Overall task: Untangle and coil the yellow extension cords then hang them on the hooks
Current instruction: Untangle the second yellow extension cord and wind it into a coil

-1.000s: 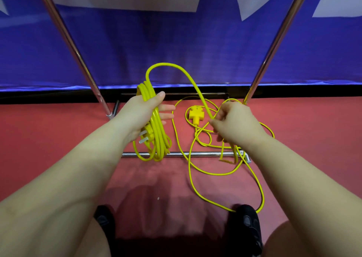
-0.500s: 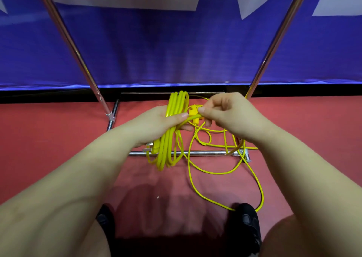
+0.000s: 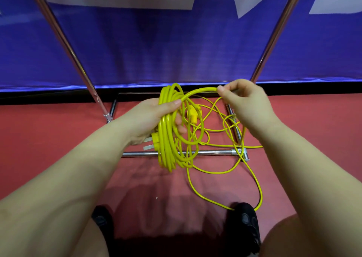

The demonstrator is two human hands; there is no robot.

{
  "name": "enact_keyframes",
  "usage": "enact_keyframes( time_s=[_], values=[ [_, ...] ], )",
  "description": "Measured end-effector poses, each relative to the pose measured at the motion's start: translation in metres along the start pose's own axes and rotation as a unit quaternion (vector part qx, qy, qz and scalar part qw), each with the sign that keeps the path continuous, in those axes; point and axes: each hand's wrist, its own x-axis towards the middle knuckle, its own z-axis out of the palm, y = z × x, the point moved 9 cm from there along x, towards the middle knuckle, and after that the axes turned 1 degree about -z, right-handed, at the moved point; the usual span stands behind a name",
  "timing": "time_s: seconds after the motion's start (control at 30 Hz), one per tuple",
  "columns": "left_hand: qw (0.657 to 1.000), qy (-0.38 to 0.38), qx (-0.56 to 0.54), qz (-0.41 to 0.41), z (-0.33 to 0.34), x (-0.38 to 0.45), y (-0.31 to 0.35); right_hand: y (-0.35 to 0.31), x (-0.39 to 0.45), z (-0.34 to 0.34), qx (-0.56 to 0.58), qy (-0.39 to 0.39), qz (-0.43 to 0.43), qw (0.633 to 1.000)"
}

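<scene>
Head view, looking down past both forearms; left hand (image 3: 148,119) grips a bundle of thick yellow cord loops (image 3: 166,139), thumb over the top of the loops, fingers curled round through the middle; bundle hangs upright below the fist, lower end in front of the metal floor bar (image 3: 213,152); plug (image 3: 151,141) with metal prongs sticks out left of the bundle, just below the left palm; right hand (image 3: 246,104) pinches the free run of the same thick cord between thumb and fingers, held up to the right of the bundle; cord arcs from that pinch back down to the left thumb; thin yellow cord (image 3: 225,171) lies loose and tangled on the red floor (image 3: 39,139), draped over the bar and rack base, one loop reaching the right black shoe (image 3: 246,221); yellow socket block (image 3: 193,113) on the floor behind the bundle; two slanted chrome rack poles (image 3: 64,41) rise either side; blue banner (image 3: 166,51) behind.
</scene>
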Motion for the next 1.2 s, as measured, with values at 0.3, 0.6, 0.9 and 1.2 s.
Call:
enact_keyframes(
  time_s=[0.3, 0.6, 0.9, 1.2],
  values=[
    [0.997, -0.045, -0.025, -0.06, 0.028, -0.007, -0.016, -0.028, -0.027, 0.05, -0.057, -0.249, -0.078, 0.964],
    [1.0, -0.01, -0.014, 0.002, 0.01, 0.0, -0.005, 0.024, -0.025, 0.046, -0.141, -0.276, 0.082, 0.947],
    [0.998, -0.004, 0.056, -0.025, 0.006, -0.003, -0.007, -0.019, -0.015, 0.023, -0.037, -0.144, -0.055, 0.987],
    [0.998, -0.052, 0.024, -0.017, 0.021, -0.002, -0.011, 0.006, -0.025, 0.043, -0.234, -0.255, 0.02, 0.938]
  ],
)
